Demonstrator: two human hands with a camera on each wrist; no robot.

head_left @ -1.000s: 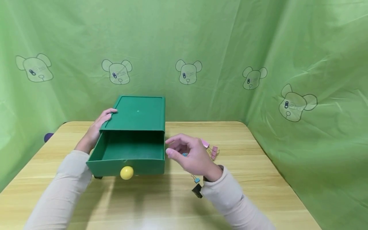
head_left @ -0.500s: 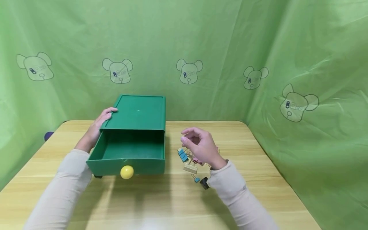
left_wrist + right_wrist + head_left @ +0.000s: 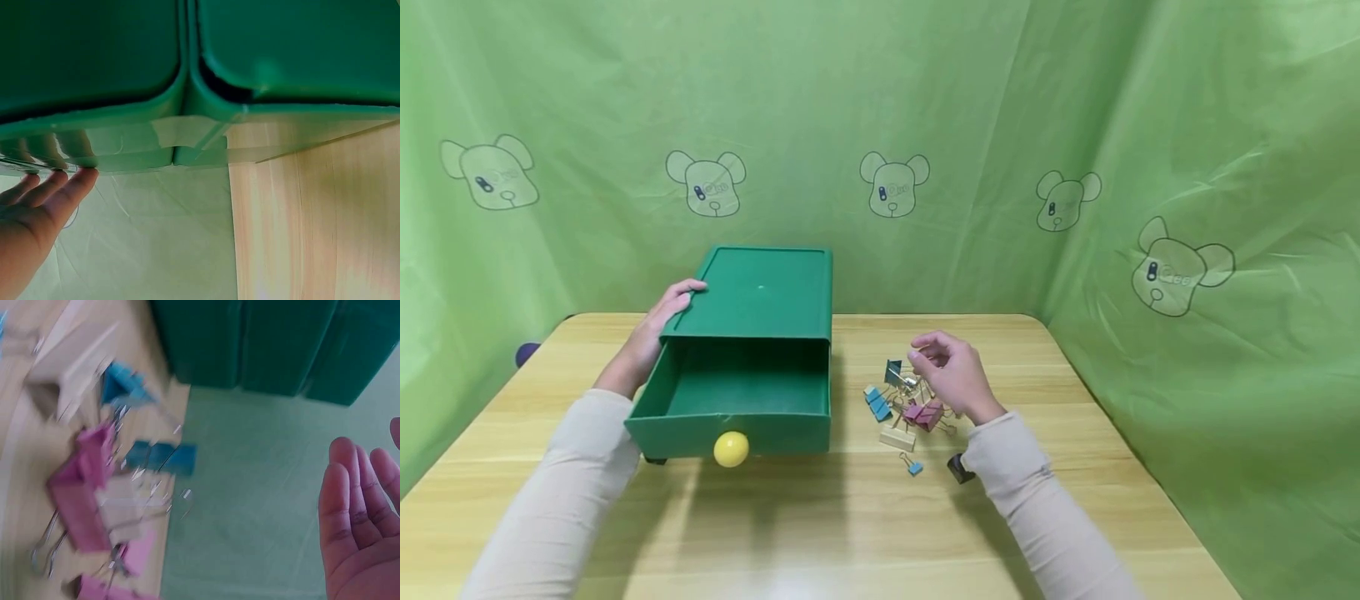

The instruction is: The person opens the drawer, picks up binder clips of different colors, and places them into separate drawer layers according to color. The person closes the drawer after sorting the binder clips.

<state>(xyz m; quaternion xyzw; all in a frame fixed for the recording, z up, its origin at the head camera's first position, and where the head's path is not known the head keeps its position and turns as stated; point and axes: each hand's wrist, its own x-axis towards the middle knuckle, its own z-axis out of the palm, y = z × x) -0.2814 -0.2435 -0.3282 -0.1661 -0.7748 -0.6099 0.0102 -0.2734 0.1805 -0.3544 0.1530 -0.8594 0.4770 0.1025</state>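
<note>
A green drawer box stands on the table, its drawer pulled out and showing a bare floor. A yellow knob sits on the drawer front. My left hand rests against the box's left side; its straight fingers touch the wall in the left wrist view. Above the right edge of a pile of binder clips hovers my right hand, fingers loosely bent, holding nothing. Pink, blue and cream clips appear blurred in the right wrist view, where the right hand is apart from them.
A small blue clip and a black clip lie nearer the front, the black one beside the right sleeve. Green curtains enclose the wooden table at the back and sides. Something purple shows past the left edge.
My right hand has moved right, away from the drawer's side to above the clips, uncovering more of the pile. The black clip has shifted right alongside the sleeve. My left hand stays put.
</note>
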